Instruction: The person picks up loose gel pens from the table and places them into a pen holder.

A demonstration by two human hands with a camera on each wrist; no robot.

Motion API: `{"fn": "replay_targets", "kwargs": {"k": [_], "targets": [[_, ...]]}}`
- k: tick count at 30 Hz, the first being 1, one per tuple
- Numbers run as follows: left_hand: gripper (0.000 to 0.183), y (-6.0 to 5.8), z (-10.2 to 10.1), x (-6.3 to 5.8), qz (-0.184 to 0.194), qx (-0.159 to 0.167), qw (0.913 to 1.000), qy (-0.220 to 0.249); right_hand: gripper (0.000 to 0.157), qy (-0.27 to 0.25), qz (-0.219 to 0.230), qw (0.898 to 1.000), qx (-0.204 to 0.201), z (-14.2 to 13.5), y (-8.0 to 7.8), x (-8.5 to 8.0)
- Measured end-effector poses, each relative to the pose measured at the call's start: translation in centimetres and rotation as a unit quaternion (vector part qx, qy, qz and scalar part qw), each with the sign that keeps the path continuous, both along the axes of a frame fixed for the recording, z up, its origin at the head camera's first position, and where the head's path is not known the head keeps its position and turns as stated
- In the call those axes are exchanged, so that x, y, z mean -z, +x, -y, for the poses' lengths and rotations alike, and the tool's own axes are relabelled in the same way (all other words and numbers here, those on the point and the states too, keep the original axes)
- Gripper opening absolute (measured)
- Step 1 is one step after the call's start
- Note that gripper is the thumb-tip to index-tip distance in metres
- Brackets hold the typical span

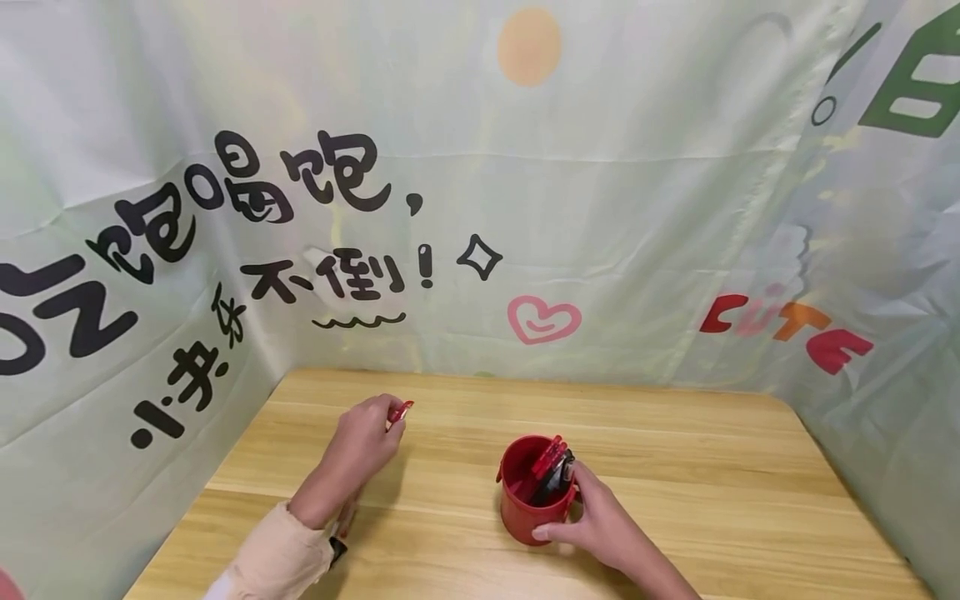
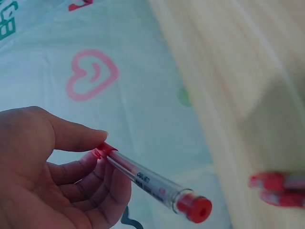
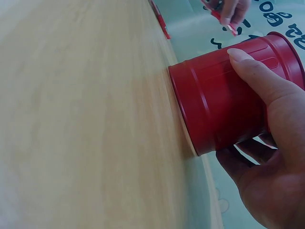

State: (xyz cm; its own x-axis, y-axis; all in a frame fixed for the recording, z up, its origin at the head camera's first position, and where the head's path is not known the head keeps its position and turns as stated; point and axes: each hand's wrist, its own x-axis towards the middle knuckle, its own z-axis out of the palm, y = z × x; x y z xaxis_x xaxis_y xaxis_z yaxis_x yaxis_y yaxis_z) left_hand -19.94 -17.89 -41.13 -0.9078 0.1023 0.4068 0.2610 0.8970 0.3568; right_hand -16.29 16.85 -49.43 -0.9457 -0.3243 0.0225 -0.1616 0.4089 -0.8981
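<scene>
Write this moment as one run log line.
left hand: pinches red-ended pen, raised | right hand: grips red cup | cup: upright, red pens and black items inside | table: loose pens lying

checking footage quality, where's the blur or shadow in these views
Head view: soft shadow on the table beside the left sleeve; left wrist view: held pen mostly sharp, red pens at the right edge blurred; right wrist view: table grain soft, red cup clearer, with faint sheen.
</scene>
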Motion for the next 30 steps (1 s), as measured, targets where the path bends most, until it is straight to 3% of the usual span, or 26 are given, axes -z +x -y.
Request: {"fn": "replay_targets", "kwargs": {"k": [15, 30], "targets": [[0.011, 0.2, -5.5, -2.9, -0.047, 0.059, 0.9966, 0.034, 0.102, 0.013, -0.011, 1.0, 0.004, -0.1, 0.0, 0.2], [0.01, 1.0, -8.4, -4.7, -0.077, 0.109, 0.9901, 0.044, 0.101, 0.011, -0.014, 1.0, 0.001, -0.1, 0.0, 0.2]]}}
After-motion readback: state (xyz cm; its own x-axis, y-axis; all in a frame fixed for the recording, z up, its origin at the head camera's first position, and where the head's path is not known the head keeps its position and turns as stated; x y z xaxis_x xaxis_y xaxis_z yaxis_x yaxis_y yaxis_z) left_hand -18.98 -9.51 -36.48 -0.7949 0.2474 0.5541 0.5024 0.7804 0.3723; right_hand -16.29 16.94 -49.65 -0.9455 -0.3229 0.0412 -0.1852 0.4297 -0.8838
